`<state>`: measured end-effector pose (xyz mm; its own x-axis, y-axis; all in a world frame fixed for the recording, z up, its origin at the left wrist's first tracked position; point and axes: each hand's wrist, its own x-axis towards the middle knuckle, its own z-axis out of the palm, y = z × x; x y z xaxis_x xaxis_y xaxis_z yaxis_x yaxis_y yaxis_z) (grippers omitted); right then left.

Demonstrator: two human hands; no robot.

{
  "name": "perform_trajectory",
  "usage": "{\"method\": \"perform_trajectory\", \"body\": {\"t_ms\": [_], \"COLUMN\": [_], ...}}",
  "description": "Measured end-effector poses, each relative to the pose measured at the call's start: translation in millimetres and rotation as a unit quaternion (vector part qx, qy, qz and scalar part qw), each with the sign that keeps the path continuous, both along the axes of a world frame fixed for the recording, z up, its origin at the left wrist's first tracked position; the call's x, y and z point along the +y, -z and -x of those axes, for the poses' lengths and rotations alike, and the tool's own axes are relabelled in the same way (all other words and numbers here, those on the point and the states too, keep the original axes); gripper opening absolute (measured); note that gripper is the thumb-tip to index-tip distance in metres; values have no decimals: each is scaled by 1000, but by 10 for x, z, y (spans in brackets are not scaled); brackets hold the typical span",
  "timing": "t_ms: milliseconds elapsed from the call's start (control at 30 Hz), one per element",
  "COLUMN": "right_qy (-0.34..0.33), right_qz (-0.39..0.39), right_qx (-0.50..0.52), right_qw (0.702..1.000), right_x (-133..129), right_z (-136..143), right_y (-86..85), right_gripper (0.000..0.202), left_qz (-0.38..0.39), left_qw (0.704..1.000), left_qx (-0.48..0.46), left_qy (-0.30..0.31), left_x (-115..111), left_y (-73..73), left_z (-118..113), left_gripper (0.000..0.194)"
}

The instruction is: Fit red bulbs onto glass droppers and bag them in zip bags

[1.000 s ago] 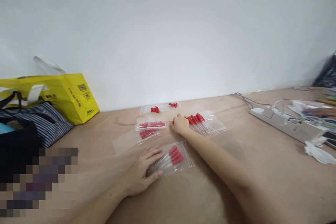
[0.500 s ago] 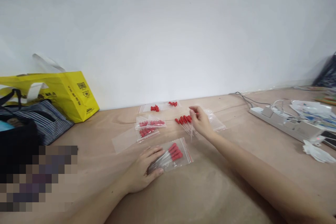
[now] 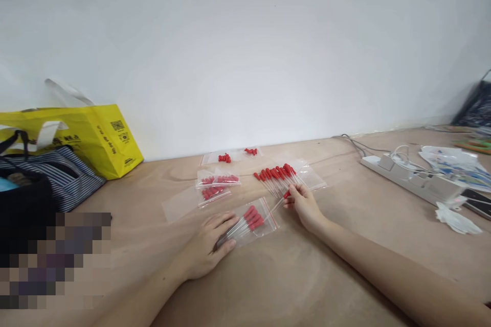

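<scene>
My left hand point(image 3: 213, 237) holds a clear zip bag point(image 3: 248, 237) against the table at its closed end. Inside the bag lie several glass droppers with red rubber bulbs point(image 3: 253, 218), bulbs toward the red-striped opening. Between the thumb and fingers of my right hand point(image 3: 304, 205) is a single dropper point(image 3: 287, 194), gripped at its red bulb. Its clear tube slants down and left toward the bag's mouth; whether the tip is inside I cannot tell. Just beyond that hand, a fanned row of loose droppers point(image 3: 273, 173) lies on the table.
Filled bags of droppers point(image 3: 215, 191) lie behind my left hand, with loose red bulbs point(image 3: 224, 158) on bags near the wall. A flat clear bag point(image 3: 315, 178) is at the right. A yellow bag point(image 3: 115, 138) stands left; a power strip point(image 3: 406, 179) with cables lies right.
My right hand has come back toward me from the loose row, now with a dropper in its fingers near the bag's mouth. My left hand stays on the bag.
</scene>
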<state>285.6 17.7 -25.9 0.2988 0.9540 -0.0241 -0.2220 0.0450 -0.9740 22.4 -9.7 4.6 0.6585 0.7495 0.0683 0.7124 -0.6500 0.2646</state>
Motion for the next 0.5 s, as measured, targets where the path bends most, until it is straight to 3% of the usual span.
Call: {"method": "perform_trajectory", "body": {"t_ms": [167, 300, 367, 500], "right_qy": [-181, -356, -403, -435], "right_qz": [33, 38, 25, -12], "right_qx": [-19, -122, -141, -157], "right_qw": [983, 926, 904, 886], "right_x": [-128, -154, -140, -85], "right_z": [-90, -156, -155, -124], "right_y": [4, -43, -76, -128], "right_gripper": [37, 38, 39, 35], "left_qz": [-8, -18, -20, -20], "left_qw": [1000, 999, 999, 999], "left_qx": [-20, -26, -23, -29], "left_qy": [6, 11, 12, 14], "left_x": [9, 23, 28, 29], "left_y": [31, 45, 45, 39], "left_z": [14, 13, 9, 8], "left_gripper": [44, 44, 44, 44]}}
